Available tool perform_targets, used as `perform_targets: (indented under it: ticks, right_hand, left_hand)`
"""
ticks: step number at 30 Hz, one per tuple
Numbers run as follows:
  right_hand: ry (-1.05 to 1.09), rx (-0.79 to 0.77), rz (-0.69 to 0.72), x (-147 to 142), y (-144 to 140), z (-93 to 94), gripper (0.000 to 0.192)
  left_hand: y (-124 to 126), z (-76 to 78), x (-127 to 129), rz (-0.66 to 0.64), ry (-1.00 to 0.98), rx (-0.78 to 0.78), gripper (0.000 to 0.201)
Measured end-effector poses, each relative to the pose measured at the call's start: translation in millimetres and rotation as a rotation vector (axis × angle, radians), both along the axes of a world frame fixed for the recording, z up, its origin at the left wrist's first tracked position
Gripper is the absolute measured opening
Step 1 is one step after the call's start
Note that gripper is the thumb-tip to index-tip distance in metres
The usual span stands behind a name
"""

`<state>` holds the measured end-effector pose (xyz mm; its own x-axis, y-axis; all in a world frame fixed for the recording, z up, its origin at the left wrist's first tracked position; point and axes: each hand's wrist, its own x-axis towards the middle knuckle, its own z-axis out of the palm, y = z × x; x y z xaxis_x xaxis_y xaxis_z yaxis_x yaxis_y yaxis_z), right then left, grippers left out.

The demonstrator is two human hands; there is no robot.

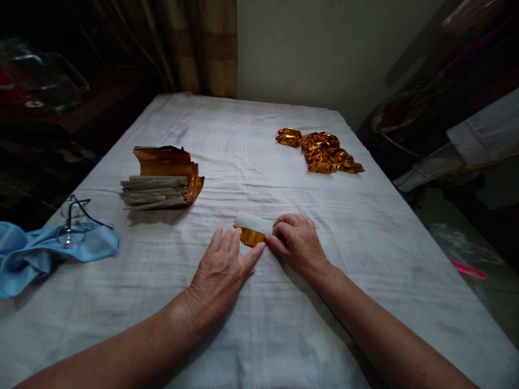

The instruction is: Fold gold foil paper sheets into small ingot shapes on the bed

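Observation:
A small sheet of gold foil paper (250, 231), white on its folded-over upper side, lies on the white cloth in front of me. My left hand (221, 270) rests flat on the cloth, fingertips pressing the sheet's lower left edge. At the sheet's right end my right hand (297, 241) pinches it with curled fingers. A stack of flat gold and white sheets (164, 178) sits to the left. Several folded gold pieces (322, 151) lie in a cluster at the far right.
The table's white cloth (251, 335) is wrinkled. A blue cloth (44, 251) with a pair of glasses (73, 219) on it lies at the left edge. Dark clutter flanks both sides, and a curtain (203, 48) hangs behind.

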<state>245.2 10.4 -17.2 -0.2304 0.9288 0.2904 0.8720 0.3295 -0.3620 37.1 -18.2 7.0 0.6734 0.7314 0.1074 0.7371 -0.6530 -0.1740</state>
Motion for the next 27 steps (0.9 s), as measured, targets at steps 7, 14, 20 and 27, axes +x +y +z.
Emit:
perform_targets:
  ticks: [7, 14, 20, 27]
  right_hand:
    - [0.014, 0.015, -0.015, -1, -1, -3.2, 0.023]
    - [0.041, -0.001, -0.034, -4, -3, -1.6, 0.019]
    - [0.028, -0.016, -0.036, -5, -3, -1.7, 0.020]
    - [0.118, 0.000, -0.028, 8, -3, -9.0, 0.008]
  left_hand:
    - [1, 1.2, 2, 0.029, -0.016, -0.075, 0.044]
    - [1, 5.5, 6, 0.051, 0.043, -0.111, 0.049]
    - [2, 7.1, 7, 0.050, 0.031, -0.124, 0.048]
    - [4, 11.4, 8, 0.049, 0.024, -0.134, 0.043]
